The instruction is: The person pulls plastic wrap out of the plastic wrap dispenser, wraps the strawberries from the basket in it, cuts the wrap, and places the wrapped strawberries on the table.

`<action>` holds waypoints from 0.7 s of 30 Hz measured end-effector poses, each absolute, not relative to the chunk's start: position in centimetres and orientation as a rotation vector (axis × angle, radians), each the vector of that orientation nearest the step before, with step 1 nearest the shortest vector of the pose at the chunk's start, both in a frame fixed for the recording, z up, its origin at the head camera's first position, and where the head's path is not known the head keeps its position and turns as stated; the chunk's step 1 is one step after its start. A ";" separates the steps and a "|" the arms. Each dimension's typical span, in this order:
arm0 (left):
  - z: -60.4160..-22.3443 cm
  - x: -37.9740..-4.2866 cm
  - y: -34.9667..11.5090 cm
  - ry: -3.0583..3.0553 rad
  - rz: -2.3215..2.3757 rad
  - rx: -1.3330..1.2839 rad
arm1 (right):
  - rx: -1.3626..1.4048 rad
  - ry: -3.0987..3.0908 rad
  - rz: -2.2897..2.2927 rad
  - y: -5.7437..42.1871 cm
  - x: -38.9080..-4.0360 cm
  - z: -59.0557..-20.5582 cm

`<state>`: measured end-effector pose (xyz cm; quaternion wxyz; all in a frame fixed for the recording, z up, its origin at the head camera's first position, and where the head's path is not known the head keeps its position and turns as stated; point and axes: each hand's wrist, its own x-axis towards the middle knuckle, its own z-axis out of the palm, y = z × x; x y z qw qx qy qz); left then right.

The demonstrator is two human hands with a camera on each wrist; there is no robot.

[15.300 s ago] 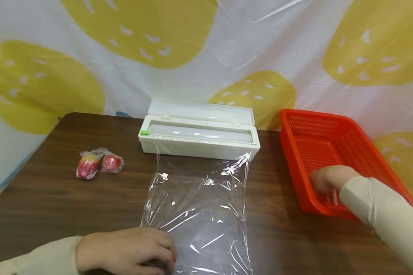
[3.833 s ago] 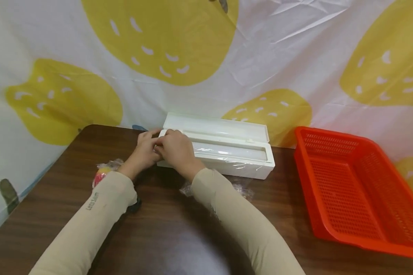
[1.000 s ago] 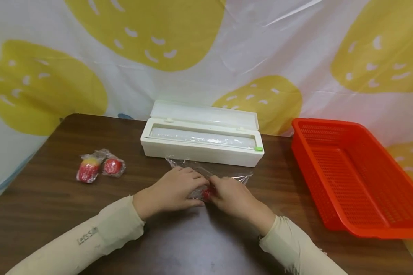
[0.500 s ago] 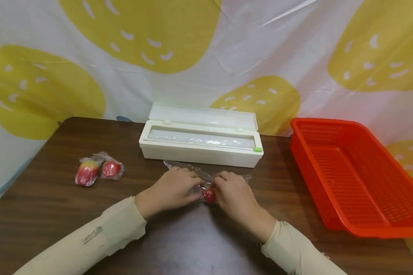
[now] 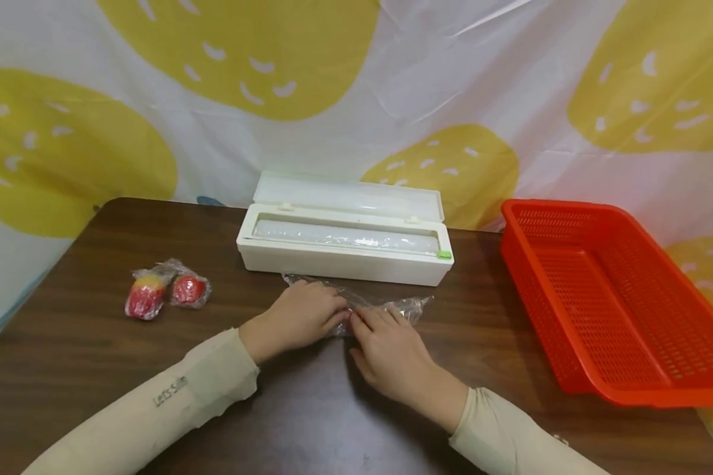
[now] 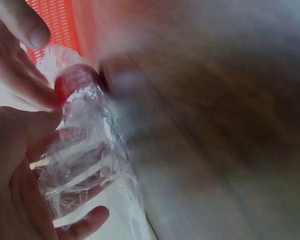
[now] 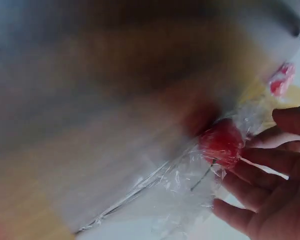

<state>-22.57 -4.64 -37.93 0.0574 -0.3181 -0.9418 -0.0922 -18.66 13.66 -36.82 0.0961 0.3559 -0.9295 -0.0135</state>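
A red, round fruit with a thin dark stem, cherry-like, lies in clear plastic wrap in front of the dispenser. In the head view the hands mostly cover the fruit. My left hand holds the wrap at its left side, thumb near the fruit and other fingers behind the film. My right hand lies at its right side, fingertips against the wrapped fruit and thumb apart from it. Behind them stands the white wrap dispenser, lid raised, roll inside, its green cutter at the right end.
Two wrapped fruits, one red and yellow and one red, sit on the left of the brown table. A red plastic basket stands at the right. A lemon-print cloth hangs behind.
Earlier a long sheet stretched from the dispenser; it is cut now, the cutter moved from left to right. Since half a second ago the right fingers have shifted left over the fruit, hiding it.
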 end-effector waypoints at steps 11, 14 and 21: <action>-37.0 -23.1 -3.7 -2.946 -0.153 -0.923 | 0.978 -3.179 0.013 13.1 -23.2 -36.5; -37.3 -23.8 -3.4 -2.981 -0.213 -1.001 | 0.975 -3.234 0.132 13.3 -24.0 -36.4; -38.4 -25.6 -3.5 -3.044 -0.367 -1.028 | 1.004 -3.276 0.454 14.5 -25.1 -36.8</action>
